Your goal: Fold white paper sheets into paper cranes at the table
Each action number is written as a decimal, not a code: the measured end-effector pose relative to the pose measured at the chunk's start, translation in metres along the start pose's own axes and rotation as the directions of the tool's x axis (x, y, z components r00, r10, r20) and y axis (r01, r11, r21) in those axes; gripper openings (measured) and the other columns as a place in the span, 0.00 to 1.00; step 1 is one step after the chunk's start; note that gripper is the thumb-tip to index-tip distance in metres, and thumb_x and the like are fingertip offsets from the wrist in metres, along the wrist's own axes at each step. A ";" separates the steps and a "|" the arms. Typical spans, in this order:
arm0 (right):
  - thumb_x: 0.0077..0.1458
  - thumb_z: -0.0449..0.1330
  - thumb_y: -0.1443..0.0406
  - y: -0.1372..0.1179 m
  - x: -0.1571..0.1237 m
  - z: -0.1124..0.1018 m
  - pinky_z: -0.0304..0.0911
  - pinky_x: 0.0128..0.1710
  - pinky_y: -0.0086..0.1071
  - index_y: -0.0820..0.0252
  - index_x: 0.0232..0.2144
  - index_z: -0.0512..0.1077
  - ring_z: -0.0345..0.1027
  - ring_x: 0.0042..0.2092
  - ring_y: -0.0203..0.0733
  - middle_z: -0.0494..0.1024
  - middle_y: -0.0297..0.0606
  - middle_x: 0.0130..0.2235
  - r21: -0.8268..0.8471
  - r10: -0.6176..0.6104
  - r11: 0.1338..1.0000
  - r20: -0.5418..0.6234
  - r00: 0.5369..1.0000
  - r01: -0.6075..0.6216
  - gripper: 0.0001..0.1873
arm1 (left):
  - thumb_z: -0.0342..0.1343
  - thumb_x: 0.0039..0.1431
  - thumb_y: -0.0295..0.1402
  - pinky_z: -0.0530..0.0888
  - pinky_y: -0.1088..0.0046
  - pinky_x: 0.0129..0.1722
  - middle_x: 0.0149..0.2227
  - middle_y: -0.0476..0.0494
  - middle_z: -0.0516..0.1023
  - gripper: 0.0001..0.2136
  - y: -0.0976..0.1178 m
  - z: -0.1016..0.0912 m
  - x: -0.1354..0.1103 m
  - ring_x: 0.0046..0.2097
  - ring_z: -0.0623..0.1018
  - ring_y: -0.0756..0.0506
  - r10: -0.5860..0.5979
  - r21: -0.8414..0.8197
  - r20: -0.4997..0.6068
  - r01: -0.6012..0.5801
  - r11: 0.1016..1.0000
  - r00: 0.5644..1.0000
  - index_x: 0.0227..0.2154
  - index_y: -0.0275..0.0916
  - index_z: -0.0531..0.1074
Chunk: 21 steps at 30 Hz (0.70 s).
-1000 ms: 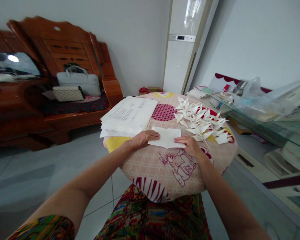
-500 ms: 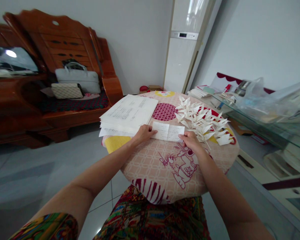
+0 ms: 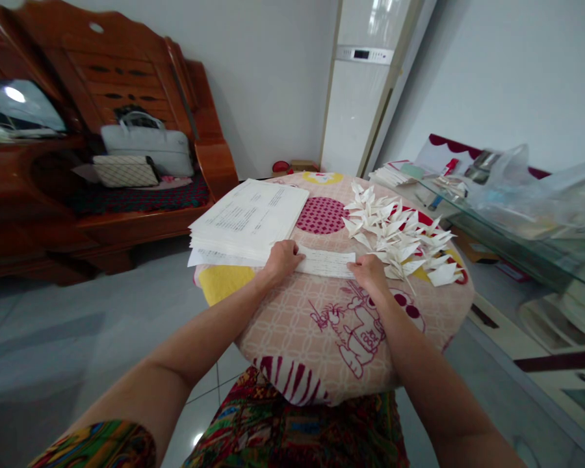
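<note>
A narrow folded strip of white printed paper [image 3: 325,262] lies on the round table's patterned cloth [image 3: 322,325]. My left hand [image 3: 283,258] presses down on its left end with curled fingers. My right hand [image 3: 371,272] pinches its right end against the cloth. A stack of printed sheets [image 3: 249,220] sits just behind my left hand. A heap of several folded white paper cranes [image 3: 400,237] lies behind and to the right of my right hand.
A carved wooden bench [image 3: 127,130] with a grey handbag [image 3: 146,148] and a quilted bag [image 3: 125,171] stands at the left. A tall white air conditioner [image 3: 358,91] stands behind the table. A glass-topped cabinet [image 3: 517,234] with plastic bags and papers runs along the right.
The paper was a wider folded piece a second ago. It has been folded over away from me into a narrow strip with print showing, and both hands moved to its ends.
</note>
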State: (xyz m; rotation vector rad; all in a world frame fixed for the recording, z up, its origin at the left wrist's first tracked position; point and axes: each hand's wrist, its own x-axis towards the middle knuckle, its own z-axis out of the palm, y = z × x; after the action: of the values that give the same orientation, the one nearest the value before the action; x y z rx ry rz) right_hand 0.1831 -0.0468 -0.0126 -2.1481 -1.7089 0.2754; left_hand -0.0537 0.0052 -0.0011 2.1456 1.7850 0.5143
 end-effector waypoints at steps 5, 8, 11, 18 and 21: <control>0.56 0.58 0.60 0.000 -0.001 -0.001 0.66 0.31 0.34 0.62 0.26 0.81 0.76 0.30 0.49 0.77 0.43 0.20 0.035 0.048 0.998 0.008 0.999 -0.048 0.16 | 0.61 0.56 0.31 0.73 0.68 0.45 0.36 0.42 0.81 0.20 -0.004 0.000 -0.004 0.41 0.80 0.42 0.006 -0.091 -0.036 -0.009 0.996 0.999 0.52 0.34 0.71; 0.55 0.58 0.61 0.001 -0.001 0.000 0.66 0.30 0.32 0.60 0.24 0.81 0.76 0.29 0.48 0.75 0.40 0.17 0.053 0.074 0.996 0.020 0.997 -0.075 0.15 | 0.61 0.57 0.31 0.73 0.66 0.48 0.36 0.43 0.81 0.26 -0.005 0.000 -0.006 0.43 0.80 0.41 0.024 -0.106 -0.043 -0.028 0.994 0.999 0.58 0.34 0.65; 0.54 0.59 0.62 0.001 0.001 -0.001 0.65 0.28 0.32 0.61 0.25 0.81 0.77 0.28 0.48 0.74 0.39 0.16 0.065 0.120 0.990 0.056 0.991 -0.124 0.14 | 0.60 0.57 0.31 0.73 0.66 0.48 0.35 0.43 0.80 0.25 -0.006 0.001 -0.007 0.43 0.80 0.41 0.031 -0.111 -0.038 -0.035 0.993 0.999 0.58 0.35 0.65; 0.55 0.59 0.62 0.000 0.000 -0.002 0.65 0.29 0.30 0.62 0.23 0.80 0.77 0.29 0.47 0.76 0.41 0.17 0.021 0.106 0.994 0.036 0.994 -0.107 0.14 | 0.61 0.56 0.30 0.73 0.66 0.48 0.34 0.45 0.80 0.25 -0.008 0.003 -0.006 0.42 0.80 0.42 0.030 -0.133 -0.051 -0.036 0.990 0.998 0.57 0.36 0.65; 0.56 0.59 0.61 0.000 -0.001 -0.002 0.65 0.28 0.30 0.62 0.23 0.80 0.77 0.29 0.46 0.77 0.42 0.19 -0.012 0.090 0.996 0.022 0.996 -0.090 0.15 | 0.61 0.56 0.30 0.73 0.67 0.48 0.35 0.45 0.80 0.26 -0.008 0.002 -0.006 0.42 0.80 0.42 0.026 -0.131 -0.043 -0.031 0.991 0.999 0.58 0.35 0.65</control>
State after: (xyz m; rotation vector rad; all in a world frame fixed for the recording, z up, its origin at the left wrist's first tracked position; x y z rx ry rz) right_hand 0.1831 -0.0478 -0.0110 -2.2416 -1.6314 0.3176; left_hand -0.0607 0.0011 -0.0067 2.0871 1.6931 0.6685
